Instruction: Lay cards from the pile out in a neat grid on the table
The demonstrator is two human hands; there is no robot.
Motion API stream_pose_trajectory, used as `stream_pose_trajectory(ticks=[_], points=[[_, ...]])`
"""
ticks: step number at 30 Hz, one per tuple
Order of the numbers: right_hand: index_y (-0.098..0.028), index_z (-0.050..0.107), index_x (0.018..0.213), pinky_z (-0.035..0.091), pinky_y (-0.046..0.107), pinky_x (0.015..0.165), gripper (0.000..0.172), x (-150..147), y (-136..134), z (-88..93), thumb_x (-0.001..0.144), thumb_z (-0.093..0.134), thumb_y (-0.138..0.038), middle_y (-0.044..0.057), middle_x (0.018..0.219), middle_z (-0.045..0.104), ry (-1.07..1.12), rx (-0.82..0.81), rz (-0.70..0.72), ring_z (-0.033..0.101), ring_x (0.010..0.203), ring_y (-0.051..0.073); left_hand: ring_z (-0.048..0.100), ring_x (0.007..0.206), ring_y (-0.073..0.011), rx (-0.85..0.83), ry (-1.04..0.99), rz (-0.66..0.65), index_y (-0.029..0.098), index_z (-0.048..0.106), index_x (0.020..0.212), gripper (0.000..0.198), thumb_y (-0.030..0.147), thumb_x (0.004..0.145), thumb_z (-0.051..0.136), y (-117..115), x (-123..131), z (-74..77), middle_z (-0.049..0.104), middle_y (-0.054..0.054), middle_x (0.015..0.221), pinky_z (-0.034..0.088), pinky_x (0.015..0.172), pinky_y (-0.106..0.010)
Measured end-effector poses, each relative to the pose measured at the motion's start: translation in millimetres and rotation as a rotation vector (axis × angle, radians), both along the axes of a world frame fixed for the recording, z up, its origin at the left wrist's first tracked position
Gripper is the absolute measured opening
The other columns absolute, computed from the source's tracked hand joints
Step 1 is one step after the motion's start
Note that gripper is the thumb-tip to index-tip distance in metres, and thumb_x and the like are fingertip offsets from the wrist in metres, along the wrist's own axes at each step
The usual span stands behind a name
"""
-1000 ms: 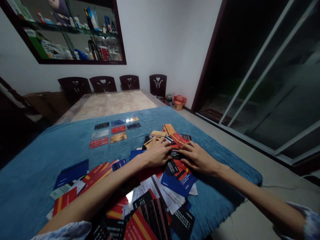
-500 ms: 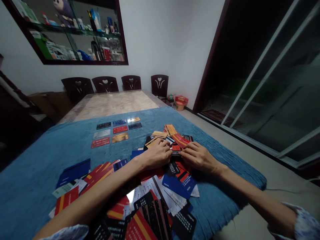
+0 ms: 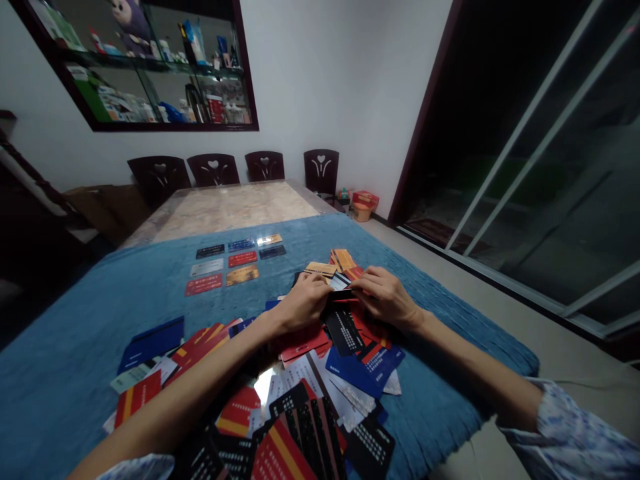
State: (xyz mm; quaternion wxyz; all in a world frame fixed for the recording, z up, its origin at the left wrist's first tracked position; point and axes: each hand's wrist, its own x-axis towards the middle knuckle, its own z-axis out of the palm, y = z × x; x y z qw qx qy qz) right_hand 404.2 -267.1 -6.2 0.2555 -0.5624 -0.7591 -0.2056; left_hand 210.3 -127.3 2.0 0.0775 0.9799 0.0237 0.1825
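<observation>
A loose heap of plastic cards point(image 3: 310, 387), red, black, blue and white, is spread over a blue cloth point(image 3: 75, 347). My left hand point(image 3: 300, 303) and my right hand point(image 3: 383, 297) meet at the heap's far end. Both have their fingers closed on the ends of a small stack of cards point(image 3: 345, 292) held just above the heap. Tan and orange cards point(image 3: 333, 263) lie right behind the hands. Farther back on the cloth, several cards are laid out in neat rows point(image 3: 233, 261).
The cloth covers the near part of a long marble-topped table point(image 3: 225, 207) with dark chairs point(image 3: 265, 165) at its far end. A glass wall cabinet point(image 3: 145, 60) hangs at the upper left. A glass sliding door point(image 3: 550, 167) and bare floor lie to the right.
Both hands went from lying flat on the cards to pinching a small stack and lifting it slightly, moving a little away from me. The view shifted a bit.
</observation>
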Motion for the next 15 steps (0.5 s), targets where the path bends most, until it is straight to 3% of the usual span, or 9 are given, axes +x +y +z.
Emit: stream_pose_trajectory(ticks=[4,8,11,15], points=[[-0.016,0.067,0.098,0.043,0.035,0.076,0.018,2,7,-4.5,0.087,0.054,-0.021,0.009,0.083,0.07,0.148,-0.051,0.042,0.056,0.084,0.022,0.06,0.101,-0.021,-0.11,-0.042,0.059,0.017,0.067,0.086,0.022,0.007,0.087,0.047,0,-3,1.0,0.069,-0.007,0.097,0.042,0.088,-0.038],[-0.017,0.067,0.101,0.046,0.036,0.081,0.023,4,12,-10.6,0.08,0.059,-0.019,0.008,0.09,0.069,0.37,-0.124,-0.015,0.057,0.089,0.022,0.063,0.099,-0.0201,-0.18,-0.134,0.124,0.016,0.071,0.088,0.021,0.006,0.086,0.052,1,-2,-2.1,0.07,-0.007,0.1,0.047,0.09,-0.037],[-0.019,0.068,0.095,0.048,0.036,0.082,0.02,5,17,-14.1,0.078,0.059,-0.019,0.008,0.094,0.068,0.502,-0.134,-0.016,0.058,0.091,0.022,0.066,0.095,-0.0187,-0.272,-0.223,0.121,0.016,0.073,0.089,0.022,0.006,0.085,0.055,3,0,-6.0,0.071,-0.007,0.1,0.052,0.087,-0.034],[-0.021,0.068,0.083,0.048,0.036,0.079,0.01,5,26,-12.0,0.081,0.059,-0.024,0.004,0.082,0.066,0.576,-0.127,0.066,0.057,0.084,0.021,0.067,0.095,-0.0187,-0.422,-0.334,0.108,0.016,0.075,0.091,0.022,0.007,0.084,0.056,6,2,-10.8,0.072,-0.009,0.102,0.054,0.088,-0.033]])
